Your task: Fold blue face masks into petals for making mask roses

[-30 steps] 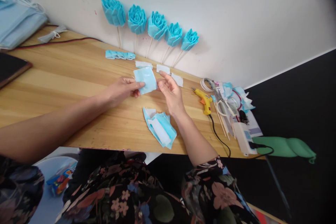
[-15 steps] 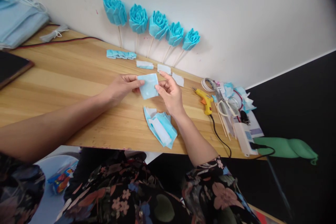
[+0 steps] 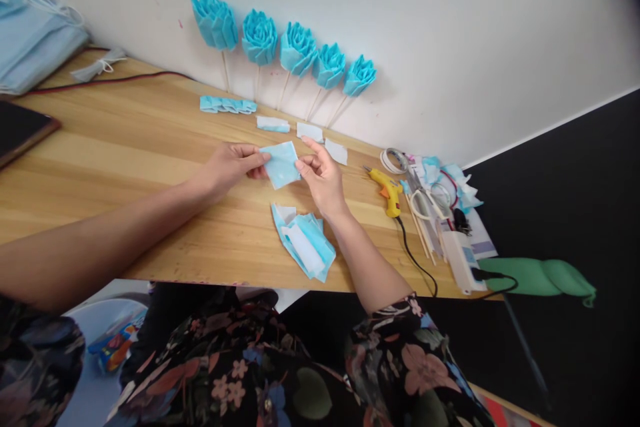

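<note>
The blue fabric square (image 3: 281, 164), previously raised and curled in the left hand (image 3: 231, 167), is now held flat and lower; the right hand (image 3: 320, 177), previously apart, is closed on its right edge.

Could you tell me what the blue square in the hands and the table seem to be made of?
Blue square: probably thin non-woven cloth like mask fabric, matte and limp, bending between the left hand and right hand. Table: wood or wood laminate, with visible grain and a smooth, faint sheen.
</note>
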The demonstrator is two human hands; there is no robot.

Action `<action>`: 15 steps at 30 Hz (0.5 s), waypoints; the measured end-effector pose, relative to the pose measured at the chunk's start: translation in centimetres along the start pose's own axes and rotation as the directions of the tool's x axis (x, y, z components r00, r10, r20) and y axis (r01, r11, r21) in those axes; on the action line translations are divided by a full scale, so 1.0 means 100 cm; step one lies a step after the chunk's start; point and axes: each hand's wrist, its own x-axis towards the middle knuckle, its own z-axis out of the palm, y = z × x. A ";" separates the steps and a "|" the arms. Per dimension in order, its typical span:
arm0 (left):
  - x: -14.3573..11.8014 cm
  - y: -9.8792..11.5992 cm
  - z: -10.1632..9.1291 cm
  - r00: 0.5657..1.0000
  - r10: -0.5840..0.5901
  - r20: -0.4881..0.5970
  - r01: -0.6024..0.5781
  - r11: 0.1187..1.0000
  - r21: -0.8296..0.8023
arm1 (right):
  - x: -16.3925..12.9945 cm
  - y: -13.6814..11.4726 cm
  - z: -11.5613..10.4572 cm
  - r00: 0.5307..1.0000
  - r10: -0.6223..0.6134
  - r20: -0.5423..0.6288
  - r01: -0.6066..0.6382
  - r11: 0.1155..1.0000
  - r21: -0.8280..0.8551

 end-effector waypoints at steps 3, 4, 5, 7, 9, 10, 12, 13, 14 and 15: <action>0.001 -0.001 -0.002 1.000 0.001 -0.023 -0.001 1.000 0.004 | 0.001 0.003 -0.001 1.000 0.007 -0.001 -0.007 1.000 0.011; 0.002 -0.002 -0.002 0.999 -0.001 -0.032 0.001 1.000 -0.003 | 0.001 0.003 -0.001 1.000 0.009 0.000 -0.009 1.000 0.012; 0.002 -0.002 -0.003 0.999 -0.002 -0.040 0.002 1.000 -0.011 | 0.002 0.004 -0.002 1.000 0.012 0.003 -0.012 1.000 0.011; 0.003 -0.003 -0.003 0.999 -0.002 -0.051 0.001 1.000 -0.024 | 0.003 0.006 -0.002 1.000 0.020 0.009 -0.020 1.000 0.008; 0.003 -0.001 -0.004 0.998 -0.002 -0.057 0.001 1.000 -0.019 | 0.004 0.007 -0.003 1.000 0.029 0.012 -0.029 1.000 0.011; 0.003 0.000 -0.004 0.998 -0.002 -0.060 0.001 1.000 -0.012 | 0.005 0.008 -0.003 0.999 0.030 0.011 -0.030 0.999 0.015; 0.002 0.002 -0.003 0.998 -0.007 -0.061 0.008 1.000 0.004 | 0.006 0.009 -0.004 1.000 0.025 0.010 -0.025 0.999 0.022; 0.002 0.002 -0.003 0.998 -0.011 -0.060 0.012 1.000 0.010 | 0.007 0.010 -0.004 1.000 0.020 0.010 -0.020 1.000 0.024; 0.002 0.003 -0.003 0.998 -0.013 -0.058 0.014 1.000 0.014 | 0.007 0.011 -0.004 1.000 0.015 0.011 -0.016 1.000 0.023; 0.003 0.002 -0.004 0.998 -0.013 -0.055 0.014 1.000 0.018 | 0.007 0.011 -0.004 1.000 0.012 0.012 -0.012 1.000 0.020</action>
